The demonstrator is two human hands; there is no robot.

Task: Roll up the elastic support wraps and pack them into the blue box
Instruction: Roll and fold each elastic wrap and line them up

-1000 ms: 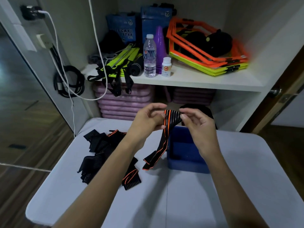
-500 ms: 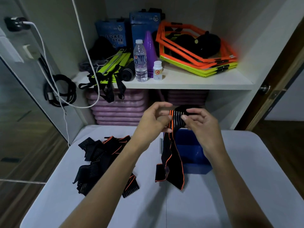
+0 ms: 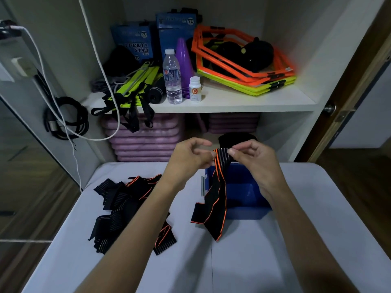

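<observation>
A black elastic wrap with orange edges (image 3: 214, 199) hangs from my two hands above the white table (image 3: 275, 261). My left hand (image 3: 190, 159) pinches its striped top end from the left, and my right hand (image 3: 256, 161) pinches the same end from the right. The wrap's loose tail drapes down onto the table in front of the open blue box (image 3: 243, 193), which stands under my right hand. A heap of several more black and orange wraps (image 3: 120, 208) lies on the table to the left, partly hidden by my left forearm.
Behind the table a white shelf (image 3: 232, 102) carries a water bottle (image 3: 172, 77), a small white bottle (image 3: 195, 88), a purple cone, orange and yellow hexagon frames (image 3: 243, 66) and blue cartons. Pink mats are stacked below. A white cable (image 3: 63, 123) hangs at the left wall.
The wrap's hanging tail has swung from the left to straight down in front of the box. Both hands stay at its top end, and the view has tilted slightly.
</observation>
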